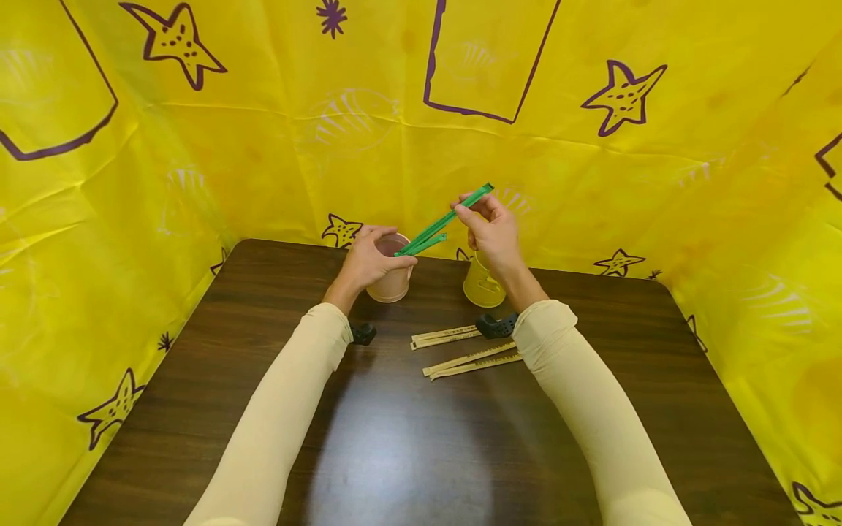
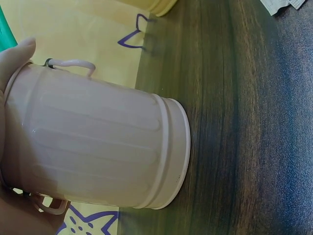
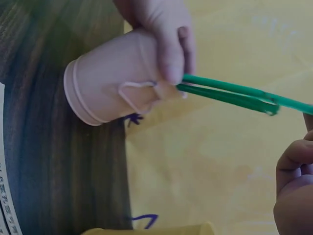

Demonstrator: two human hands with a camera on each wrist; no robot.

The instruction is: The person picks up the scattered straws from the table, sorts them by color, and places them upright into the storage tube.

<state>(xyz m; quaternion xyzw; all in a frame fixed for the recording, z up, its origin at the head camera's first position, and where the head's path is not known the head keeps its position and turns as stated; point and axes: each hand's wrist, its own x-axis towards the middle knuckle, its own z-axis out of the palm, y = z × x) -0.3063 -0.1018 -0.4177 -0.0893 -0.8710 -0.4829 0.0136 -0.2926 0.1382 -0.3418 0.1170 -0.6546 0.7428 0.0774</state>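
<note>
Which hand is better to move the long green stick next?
Probably the right hand: it pinches the long green stick near its upper end. The left hand grips the pink cup at its rim, so it seems better for steadying.

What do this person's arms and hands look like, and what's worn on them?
The left sleeve and right sleeve are long, plain and pale cream, ending in bunched cuffs. A black piece shows by each cuff, the right one dotted. The left hand and right hand wear no gloves.
</note>
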